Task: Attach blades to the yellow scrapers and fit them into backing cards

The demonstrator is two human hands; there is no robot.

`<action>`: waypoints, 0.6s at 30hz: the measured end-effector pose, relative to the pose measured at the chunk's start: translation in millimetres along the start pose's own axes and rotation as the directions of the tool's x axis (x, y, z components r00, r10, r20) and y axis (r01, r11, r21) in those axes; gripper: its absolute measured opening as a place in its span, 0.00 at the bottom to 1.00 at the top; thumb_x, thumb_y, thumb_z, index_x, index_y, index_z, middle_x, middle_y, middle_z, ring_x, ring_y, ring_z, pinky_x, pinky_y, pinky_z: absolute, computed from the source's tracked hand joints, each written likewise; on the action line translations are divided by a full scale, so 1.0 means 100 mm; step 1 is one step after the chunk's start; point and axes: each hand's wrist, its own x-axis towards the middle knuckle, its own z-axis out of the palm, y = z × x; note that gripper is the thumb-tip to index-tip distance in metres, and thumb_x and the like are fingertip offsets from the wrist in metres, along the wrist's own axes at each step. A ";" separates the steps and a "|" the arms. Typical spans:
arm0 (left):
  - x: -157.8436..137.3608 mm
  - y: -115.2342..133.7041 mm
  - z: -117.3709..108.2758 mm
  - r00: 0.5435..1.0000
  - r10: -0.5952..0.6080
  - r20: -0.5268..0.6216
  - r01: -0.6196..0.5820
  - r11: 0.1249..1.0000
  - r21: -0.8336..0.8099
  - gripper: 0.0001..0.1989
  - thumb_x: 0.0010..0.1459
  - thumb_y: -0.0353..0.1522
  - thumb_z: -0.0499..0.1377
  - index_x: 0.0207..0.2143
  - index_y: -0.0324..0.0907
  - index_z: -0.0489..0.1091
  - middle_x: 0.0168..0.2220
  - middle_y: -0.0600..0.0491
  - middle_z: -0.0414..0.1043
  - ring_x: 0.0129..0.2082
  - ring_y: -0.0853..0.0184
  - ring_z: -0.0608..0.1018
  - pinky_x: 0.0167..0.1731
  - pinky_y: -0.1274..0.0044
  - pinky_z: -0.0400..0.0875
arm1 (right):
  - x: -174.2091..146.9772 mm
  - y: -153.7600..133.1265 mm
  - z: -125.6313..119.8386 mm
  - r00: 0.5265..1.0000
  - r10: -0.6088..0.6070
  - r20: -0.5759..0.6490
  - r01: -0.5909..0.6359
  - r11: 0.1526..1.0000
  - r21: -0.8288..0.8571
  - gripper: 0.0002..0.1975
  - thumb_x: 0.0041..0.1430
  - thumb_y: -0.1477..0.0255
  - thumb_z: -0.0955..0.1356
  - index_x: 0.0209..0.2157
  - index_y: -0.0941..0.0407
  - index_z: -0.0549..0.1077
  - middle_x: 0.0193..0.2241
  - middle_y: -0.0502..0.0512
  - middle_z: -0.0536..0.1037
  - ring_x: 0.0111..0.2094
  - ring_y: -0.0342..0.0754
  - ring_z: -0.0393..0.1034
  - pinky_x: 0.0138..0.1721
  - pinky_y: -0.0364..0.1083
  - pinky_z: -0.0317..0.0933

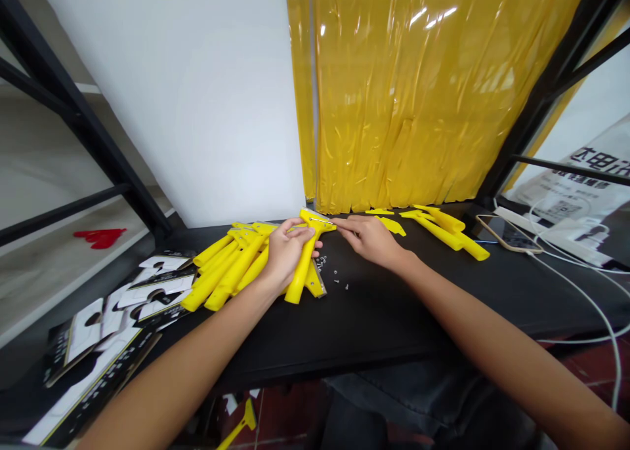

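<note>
My left hand (288, 250) is closed round a yellow scraper (308, 253), its wide head up and its handle slanting down toward me. A thin metal strip or rod shows across the scraper's head. At the right corner of that head, my right hand (371, 238) has its fingers pinched together; what they hold is too small to make out. Several more yellow scrapers (231, 266) lie piled to the left of my left hand. Another scraper head (315, 283) with a metal edge lies below the held one. Small screws (336, 281) are scattered on the black table beside it.
Black and white packaging cards (157, 292) lie at the table's left. Yellow handles (443, 230) and flat yellow pieces (391, 225) lie at the right. Beyond them are a phone (509, 233) and white cables (585, 306). A yellow plastic curtain (418, 109) hangs behind.
</note>
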 end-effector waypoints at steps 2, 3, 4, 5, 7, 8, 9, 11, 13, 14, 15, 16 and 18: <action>0.00 0.00 0.00 1.000 -0.001 0.001 0.001 1.000 0.003 0.18 0.52 0.27 0.68 0.43 0.41 0.68 0.36 0.49 0.79 0.25 0.64 0.82 0.21 0.76 0.77 | 0.00 0.00 -0.01 1.000 -0.001 0.006 0.001 1.000 -0.002 0.19 0.72 0.71 0.63 0.58 0.51 0.77 0.36 0.56 0.81 0.35 0.49 0.74 0.38 0.46 0.63; 0.00 0.00 0.00 1.000 -0.001 0.000 0.001 1.000 0.003 0.18 0.52 0.27 0.69 0.43 0.41 0.68 0.35 0.49 0.79 0.25 0.64 0.82 0.21 0.76 0.77 | 0.00 0.00 -0.01 1.000 -0.003 0.007 0.003 1.000 -0.002 0.19 0.72 0.71 0.63 0.58 0.51 0.77 0.36 0.56 0.81 0.35 0.49 0.74 0.38 0.46 0.62; -0.01 0.01 0.01 1.000 -0.003 0.000 0.003 1.000 0.002 0.18 0.52 0.27 0.69 0.43 0.41 0.68 0.35 0.50 0.79 0.25 0.64 0.82 0.21 0.76 0.77 | 0.00 0.00 -0.01 1.000 -0.006 0.007 0.006 1.000 -0.002 0.19 0.71 0.71 0.63 0.58 0.52 0.77 0.35 0.56 0.81 0.35 0.49 0.73 0.38 0.46 0.62; -0.01 0.01 0.01 1.000 -0.005 0.003 0.005 1.000 0.001 0.18 0.52 0.27 0.69 0.43 0.40 0.68 0.35 0.50 0.79 0.25 0.64 0.82 0.21 0.75 0.77 | 0.00 0.00 -0.01 1.000 -0.009 0.005 0.009 1.000 -0.002 0.19 0.71 0.71 0.63 0.58 0.52 0.77 0.35 0.56 0.80 0.34 0.49 0.73 0.38 0.46 0.62; -0.01 0.01 0.01 1.000 -0.008 0.009 0.008 1.000 -0.004 0.17 0.52 0.27 0.69 0.43 0.40 0.68 0.35 0.49 0.78 0.25 0.64 0.82 0.22 0.75 0.77 | 0.00 0.00 -0.01 1.000 -0.016 0.002 0.016 1.000 -0.004 0.19 0.71 0.71 0.63 0.58 0.52 0.77 0.34 0.56 0.80 0.34 0.49 0.73 0.38 0.46 0.61; -0.02 0.01 0.01 1.000 -0.009 0.012 0.009 1.000 -0.007 0.17 0.52 0.27 0.68 0.43 0.40 0.68 0.35 0.49 0.78 0.25 0.64 0.82 0.22 0.75 0.77 | 0.00 0.00 -0.01 1.000 -0.018 0.001 0.018 1.000 -0.006 0.19 0.71 0.72 0.63 0.58 0.52 0.77 0.34 0.56 0.80 0.34 0.49 0.73 0.37 0.46 0.61; -0.02 0.01 0.01 1.000 -0.009 0.013 0.009 1.000 -0.010 0.17 0.52 0.26 0.68 0.43 0.40 0.68 0.35 0.49 0.78 0.25 0.64 0.82 0.22 0.75 0.77 | 0.00 0.00 -0.01 1.000 -0.020 0.001 0.020 1.000 -0.008 0.19 0.71 0.72 0.63 0.58 0.52 0.77 0.34 0.56 0.80 0.34 0.49 0.73 0.37 0.46 0.61; -0.02 0.00 0.01 1.000 -0.007 0.014 0.007 1.000 -0.016 0.17 0.53 0.26 0.68 0.43 0.40 0.68 0.35 0.49 0.78 0.25 0.64 0.82 0.22 0.76 0.77 | 0.00 0.01 -0.01 1.000 -0.024 0.001 0.024 1.000 -0.015 0.19 0.71 0.72 0.63 0.58 0.52 0.77 0.34 0.56 0.80 0.34 0.48 0.73 0.37 0.45 0.61; -0.03 0.00 0.01 1.000 -0.009 0.016 0.010 1.000 -0.022 0.17 0.53 0.27 0.68 0.44 0.41 0.68 0.35 0.49 0.78 0.26 0.63 0.82 0.22 0.75 0.78 | 0.00 0.01 -0.01 0.999 -0.032 0.003 0.032 0.999 -0.023 0.19 0.71 0.72 0.62 0.58 0.52 0.77 0.34 0.56 0.80 0.34 0.48 0.72 0.37 0.45 0.61; -0.03 0.00 0.01 1.000 -0.015 0.017 0.015 1.000 -0.024 0.18 0.52 0.27 0.68 0.44 0.41 0.67 0.35 0.49 0.78 0.26 0.63 0.83 0.22 0.75 0.78 | 0.00 0.01 -0.01 0.999 -0.035 0.004 0.035 0.999 -0.027 0.19 0.72 0.72 0.62 0.58 0.52 0.77 0.34 0.56 0.80 0.34 0.48 0.72 0.37 0.45 0.61; -0.03 0.00 0.01 1.000 -0.022 0.017 0.023 0.999 -0.026 0.18 0.52 0.27 0.69 0.44 0.41 0.67 0.35 0.49 0.78 0.26 0.63 0.83 0.22 0.75 0.78 | 0.00 0.02 -0.01 0.999 -0.039 0.004 0.039 0.999 -0.032 0.19 0.72 0.72 0.62 0.58 0.52 0.77 0.34 0.56 0.80 0.34 0.49 0.73 0.37 0.45 0.61; -0.03 0.00 0.01 0.999 -0.029 0.017 0.030 0.999 -0.029 0.18 0.52 0.27 0.69 0.44 0.41 0.67 0.35 0.49 0.78 0.26 0.63 0.83 0.22 0.75 0.78 | -0.01 0.02 -0.01 0.999 -0.041 0.005 0.041 0.998 -0.038 0.19 0.72 0.72 0.62 0.57 0.52 0.77 0.34 0.56 0.80 0.35 0.49 0.73 0.37 0.45 0.61; -0.04 0.01 0.01 0.999 -0.042 0.017 0.043 0.998 -0.035 0.18 0.52 0.26 0.69 0.44 0.41 0.67 0.35 0.49 0.78 0.26 0.62 0.83 0.22 0.75 0.78 | -0.01 0.01 -0.02 0.999 -0.039 -0.002 0.039 0.997 -0.059 0.18 0.71 0.72 0.62 0.57 0.51 0.78 0.35 0.56 0.80 0.35 0.49 0.73 0.36 0.45 0.60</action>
